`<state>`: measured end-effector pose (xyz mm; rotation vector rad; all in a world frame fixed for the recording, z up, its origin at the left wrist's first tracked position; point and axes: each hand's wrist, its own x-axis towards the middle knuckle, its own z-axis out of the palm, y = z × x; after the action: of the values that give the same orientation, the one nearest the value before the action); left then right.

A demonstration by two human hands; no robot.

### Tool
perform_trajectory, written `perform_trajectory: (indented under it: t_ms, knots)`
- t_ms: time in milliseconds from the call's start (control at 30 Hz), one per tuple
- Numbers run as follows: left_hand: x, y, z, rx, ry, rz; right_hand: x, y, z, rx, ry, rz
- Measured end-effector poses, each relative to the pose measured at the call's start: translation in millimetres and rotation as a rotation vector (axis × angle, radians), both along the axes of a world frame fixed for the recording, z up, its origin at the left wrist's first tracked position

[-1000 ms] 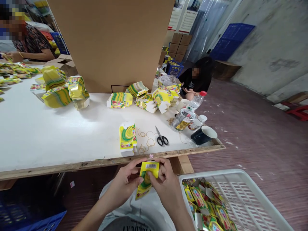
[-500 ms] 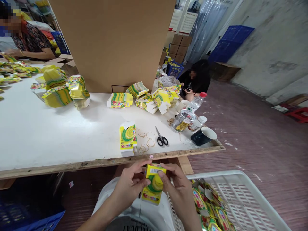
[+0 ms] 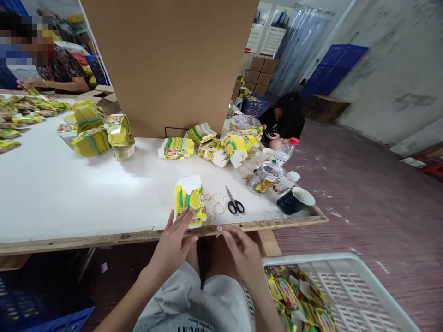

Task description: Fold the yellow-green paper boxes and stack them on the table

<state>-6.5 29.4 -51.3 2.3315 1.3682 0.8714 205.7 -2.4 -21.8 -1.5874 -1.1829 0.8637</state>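
Observation:
My left hand (image 3: 175,240) reaches over the table's front edge, fingers stretched out, with its fingertips on the lower part of a flat yellow-green carton (image 3: 190,196). My right hand (image 3: 244,253) is at the wooden edge, fingers curled, thumb and forefinger together beside a small pink-and-white patterned piece (image 3: 219,228) on that edge. Whatever sits in that pinch is too small to make out. Thin tan rubber bands (image 3: 218,208) and black-handled scissors (image 3: 235,203) lie right of the carton. Below my right forearm, a white plastic basket (image 3: 346,263) holds many small yellow, green and red boxes (image 3: 289,293).
Crumpled carton stacks (image 3: 117,133) and more cartons (image 3: 237,145) stand before a tall cardboard sheet (image 3: 169,64). A dark mug (image 3: 294,201), a clear jar (image 3: 266,177) and bottles (image 3: 284,152) line the right edge. One person (image 3: 65,69) works at far left; another (image 3: 285,120) crouches behind.
The small yellow box that both hands held is out of them. My left hand has moved up onto the flat carton; my right has gone to the table edge. The view has shifted slightly.

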Motion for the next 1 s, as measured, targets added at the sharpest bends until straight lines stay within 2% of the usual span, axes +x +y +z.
perform_trajectory:
  t_ms: [67, 167, 233, 300, 400, 467, 500, 533, 600, 833, 933, 1000]
  knots:
    - [1, -2, 2.5, -0.005, -0.027, -0.028, -29, 25, -10.7, 0.027, 0.067, 0.005]
    - [0, -1, 6.2, -0.034, -0.123, -0.073, -47, 48, -18.8, 0.063, 0.128, 0.0]
    - [-2, -2, 9.1, -0.078, -0.27, -0.035, -46, 50, -18.6, 0.08, 0.179, -0.005]
    - [-2, -5, 12.7, -0.152, -0.51, 0.068, -41, 42, -15.8, 0.088, 0.242, 0.007]
    - [3, -9, 17.7, -0.41, -0.98, 0.126, -36, 19, -11.4, 0.074, 0.331, 0.068]
    - [10, -11, 19.1, -0.675, -1.216, 0.07, -35, 5, -10.4, 0.053, 0.362, 0.108]
    - [13, -13, 19.5, -0.792, -1.274, 0.04, -36, -1, -10.5, 0.046, 0.361, 0.113]
    - [16, -14, 19.9, -0.878, -1.295, 0.016, -36, -6, -10.6, 0.044, 0.343, 0.103]
    - [20, -16, 21.7, -0.939, -1.282, -0.021, -36, -11, -10.1, 0.058, 0.268, 0.069]
    - [18, -22, 37.2, -0.731, -1.009, -0.079, -36, -12, 1.1, 0.126, -0.109, 0.058]
    - [16, -22, 39.5, -0.648, -0.852, -0.063, -34, -11, 6.5, 0.262, -0.346, 0.087]
    - [15, -22, 40.4, -0.619, -0.773, -0.062, -32, -11, 10.3, 0.339, -0.493, 0.182]
